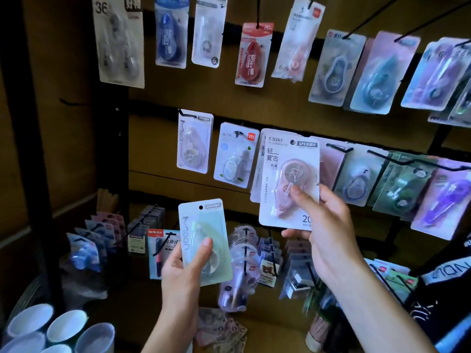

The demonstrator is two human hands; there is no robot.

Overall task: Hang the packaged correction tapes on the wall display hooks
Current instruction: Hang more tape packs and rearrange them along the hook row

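The left hand (182, 270) grips a pale mint-green pack (204, 240) with grey "Moon" lettering, and the right hand (323, 225) pinches a white pack (288, 179) printed with black characters and holding a dusty-pink tape under clear plastic. On the brown wall (153, 103) with its black hooks (339, 149) hang a red pack (252, 54), a blue pack (169, 31), a teal pack (379, 75), a dark green pack (400, 184) and a violet pack (443, 197). Low at the left stand white cups (66, 324) with a bluish sheen.
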